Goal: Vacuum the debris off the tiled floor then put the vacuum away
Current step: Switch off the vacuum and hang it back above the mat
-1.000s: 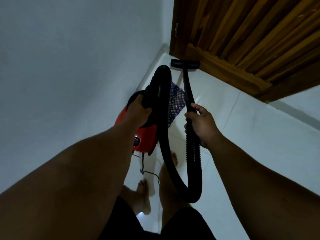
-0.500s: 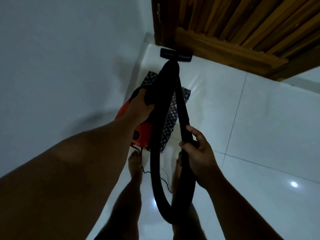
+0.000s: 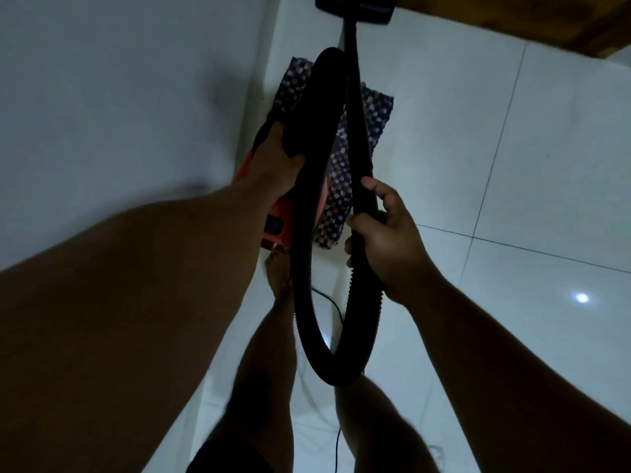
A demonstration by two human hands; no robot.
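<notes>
Both arms now reach lower: left hand (image 3: 276, 165) holds vacuum (image 3: 278, 220), right hand (image 3: 386, 230) grips hose (image 3: 307, 302).

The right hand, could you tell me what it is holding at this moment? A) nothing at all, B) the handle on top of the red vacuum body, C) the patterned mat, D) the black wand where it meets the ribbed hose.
D: the right hand has its fingers curled round the black wand just above the ribbed hose, while the left hand holds the top of the red vacuum body.
</notes>
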